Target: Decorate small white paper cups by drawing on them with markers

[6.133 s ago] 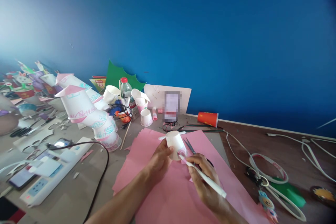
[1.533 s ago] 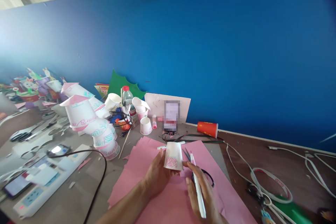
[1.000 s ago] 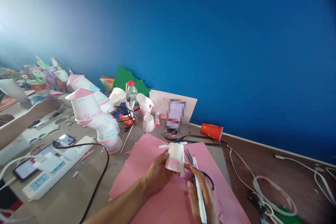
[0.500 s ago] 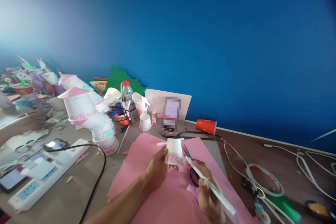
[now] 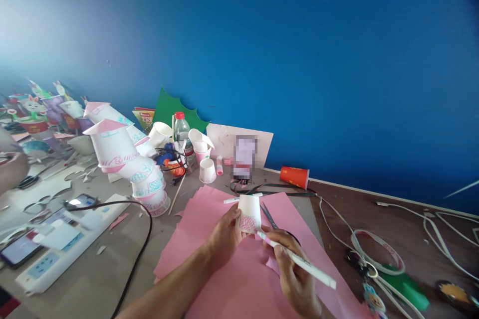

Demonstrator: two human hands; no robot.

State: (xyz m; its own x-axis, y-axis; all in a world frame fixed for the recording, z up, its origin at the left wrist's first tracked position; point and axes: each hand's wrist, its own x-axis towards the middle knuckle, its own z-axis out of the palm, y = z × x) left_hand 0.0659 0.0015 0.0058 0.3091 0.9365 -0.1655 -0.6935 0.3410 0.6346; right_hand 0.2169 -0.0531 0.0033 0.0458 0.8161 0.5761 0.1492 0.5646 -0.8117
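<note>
My left hand (image 5: 226, 229) is closed round a small white paper cup (image 5: 249, 207) with a pink criss-cross pattern drawn along its lower part. In my right hand (image 5: 294, 269) is a white marker pen (image 5: 312, 271), its pink tip at the cup's lower right edge. Under both hands lies a stack of pink paper (image 5: 202, 269). Scissors (image 5: 268, 215) rest on the paper behind my right hand, their handles partly hidden by it. A second white marker (image 5: 243, 199) lies behind the cup.
Stacked, decorated paper cups (image 5: 116, 149) lean at the left beside a power strip (image 5: 45, 264) with a dark cable. A plastic bottle (image 5: 181, 132), a small cup (image 5: 207, 170) and a red cup (image 5: 295, 177) lie along the wall. White cables (image 5: 342, 224) sprawl at the right.
My right hand has brought the marker tip left to the cup's lower edge. The cup stays in my left hand. At the far left, another person's arm has drawn back.
</note>
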